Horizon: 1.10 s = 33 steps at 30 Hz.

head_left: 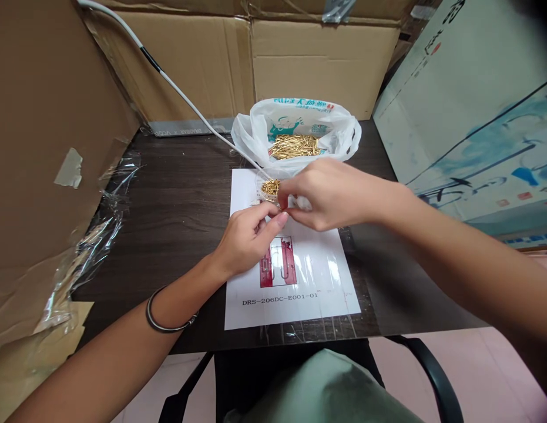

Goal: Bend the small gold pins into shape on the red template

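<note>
My left hand and my right hand meet over a white printed sheet taped to the dark table. Both have their fingers pinched together at the rim of a small clear dish holding several thin gold pins. What sits between the fingertips is too small to make out. Just behind the dish stands an open white plastic bag filled with more gold pins. A red diagram on the sheet lies under my left hand.
Cardboard boxes wall off the back and left. A printed white box stands at the right. A white cable runs from the upper left toward the bag. Crumpled clear film hangs at the table's left edge. A chair arm shows below.
</note>
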Available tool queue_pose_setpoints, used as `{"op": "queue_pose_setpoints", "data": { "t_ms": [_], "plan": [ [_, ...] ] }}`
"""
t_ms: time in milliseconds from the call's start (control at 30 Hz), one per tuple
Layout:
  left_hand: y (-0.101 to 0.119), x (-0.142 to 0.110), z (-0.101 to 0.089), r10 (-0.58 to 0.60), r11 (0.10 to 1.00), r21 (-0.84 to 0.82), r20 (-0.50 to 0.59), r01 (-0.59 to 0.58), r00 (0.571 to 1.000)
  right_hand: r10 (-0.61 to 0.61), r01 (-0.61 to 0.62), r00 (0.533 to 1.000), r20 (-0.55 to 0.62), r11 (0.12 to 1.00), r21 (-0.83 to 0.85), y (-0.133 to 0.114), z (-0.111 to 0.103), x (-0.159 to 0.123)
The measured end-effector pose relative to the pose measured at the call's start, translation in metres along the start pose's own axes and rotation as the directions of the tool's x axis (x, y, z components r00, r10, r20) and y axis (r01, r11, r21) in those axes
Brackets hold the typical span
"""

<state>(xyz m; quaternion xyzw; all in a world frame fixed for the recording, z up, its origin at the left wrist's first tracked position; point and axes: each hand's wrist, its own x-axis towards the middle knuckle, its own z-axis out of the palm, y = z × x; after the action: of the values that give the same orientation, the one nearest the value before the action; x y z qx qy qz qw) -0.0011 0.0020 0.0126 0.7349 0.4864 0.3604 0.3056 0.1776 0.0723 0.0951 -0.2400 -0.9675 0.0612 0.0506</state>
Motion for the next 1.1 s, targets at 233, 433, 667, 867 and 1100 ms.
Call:
{"op": "queue_pose_setpoints", "data": {
  "t_ms": [233,433,667,867,1100],
  "plan": [
    [0.003,-0.001,0.001,0.048,0.994,-0.101,0.115,-0.037,0.992,0.018,-0.018,0.999,-0.027,1.0,-0.007,-0.013,0.01,-0.022],
    [0.005,-0.001,0.001,0.055,0.994,-0.103,0.174,-0.037,0.983,0.164,-0.129,0.975,-0.151,0.968,0.217,-0.015,0.032,-0.045],
    [0.002,-0.003,0.005,0.098,0.995,-0.045,0.155,-0.092,0.983,0.304,-0.228,0.934,-0.188,0.912,0.339,-0.026,0.059,-0.06],
    [0.004,-0.002,0.004,0.014,0.999,-0.035,0.085,-0.011,0.996,0.383,-0.285,0.882,-0.275,0.898,0.336,-0.015,0.036,-0.051],
    [0.003,0.0,0.0,-0.002,0.998,0.062,0.136,-0.007,0.991,0.455,-0.45,0.883,-0.11,0.89,0.068,0.032,0.012,-0.015]
  ]
}}
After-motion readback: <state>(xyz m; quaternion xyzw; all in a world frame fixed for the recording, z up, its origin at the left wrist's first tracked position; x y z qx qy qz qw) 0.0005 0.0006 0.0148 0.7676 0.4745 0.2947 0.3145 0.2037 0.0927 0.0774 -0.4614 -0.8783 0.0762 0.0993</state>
